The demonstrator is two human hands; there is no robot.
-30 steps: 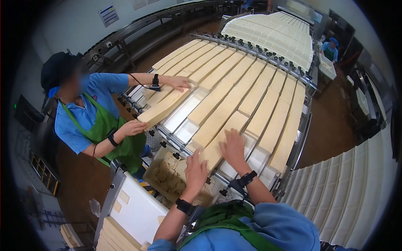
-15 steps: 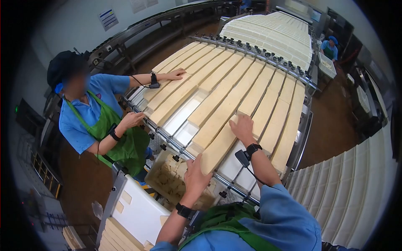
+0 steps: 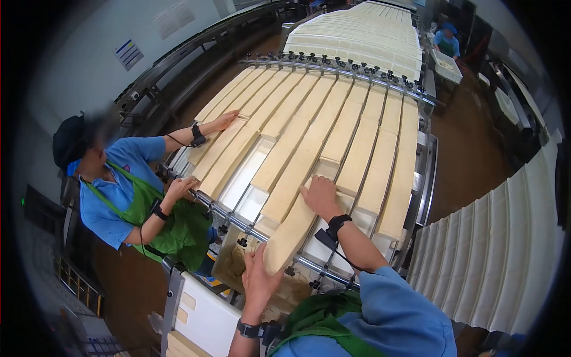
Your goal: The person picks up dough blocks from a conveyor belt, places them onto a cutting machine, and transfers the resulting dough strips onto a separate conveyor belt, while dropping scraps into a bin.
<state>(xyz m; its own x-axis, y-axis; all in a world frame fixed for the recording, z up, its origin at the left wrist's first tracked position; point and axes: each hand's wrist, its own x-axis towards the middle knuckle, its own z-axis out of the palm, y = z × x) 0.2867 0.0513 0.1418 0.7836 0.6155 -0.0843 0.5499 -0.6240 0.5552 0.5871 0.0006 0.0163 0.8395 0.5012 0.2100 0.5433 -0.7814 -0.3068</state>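
A long cream-coloured strip, tofu-like in look (image 3: 290,238), lies between my two hands, its near end past the table's metal rail. My left hand (image 3: 258,281) grips that near end, thumb on one side and fingers on the other. My right hand (image 3: 322,196) holds the far end, its fingers curled over the edge. Several similar strips (image 3: 333,113) lie side by side on the white slatted table (image 3: 241,172). A co-worker's hands (image 3: 223,122) rest on strips to the left.
A metal rail (image 3: 238,221) with black knobs runs along the near edge. Below it stands a bin (image 3: 229,262) with pale scraps. A white board (image 3: 208,315) bears cut pieces at lower left. A co-worker in a green apron (image 3: 146,202) stands left; pleated white sheeting (image 3: 476,262) spreads right.
Both my hands have moved toward me and to the left with the strip, which now reaches further over the rail. The camera view has shifted. The co-worker's hands stay on the left strips.
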